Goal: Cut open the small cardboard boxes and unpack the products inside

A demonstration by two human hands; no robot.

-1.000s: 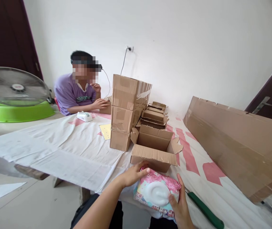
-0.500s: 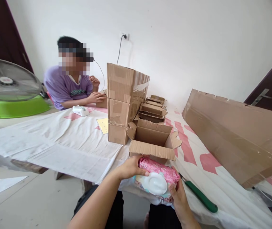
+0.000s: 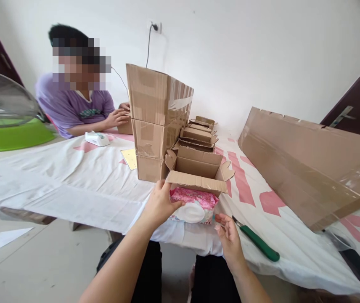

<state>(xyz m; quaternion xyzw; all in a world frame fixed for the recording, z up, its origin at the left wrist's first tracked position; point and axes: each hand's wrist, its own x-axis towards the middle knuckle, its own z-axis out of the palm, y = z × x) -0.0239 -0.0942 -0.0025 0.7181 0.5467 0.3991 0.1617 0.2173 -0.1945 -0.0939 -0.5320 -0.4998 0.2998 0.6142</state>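
My left hand (image 3: 159, 202) grips a pink wet-wipes pack (image 3: 194, 204) with a white lid, holding it up against the front flap of an open cardboard box (image 3: 199, 170). Just below and right of the pack, my right hand (image 3: 228, 234) hovers with its fingers loosely spread and holds nothing. A green-handled knife (image 3: 258, 243) lies on the white cloth to the right of that hand.
A stack of three taped boxes (image 3: 156, 122) stands behind the open box, with several more open boxes (image 3: 200, 136) beyond. A long flat carton (image 3: 309, 162) leans at the right. Across the table (image 3: 56, 181) sits a person in purple (image 3: 74, 107), near a fan (image 3: 3, 103).
The pack has moved up and forward from my lap to the open box's front flap. My right hand has let go of it and dropped below. The view has shifted closer.
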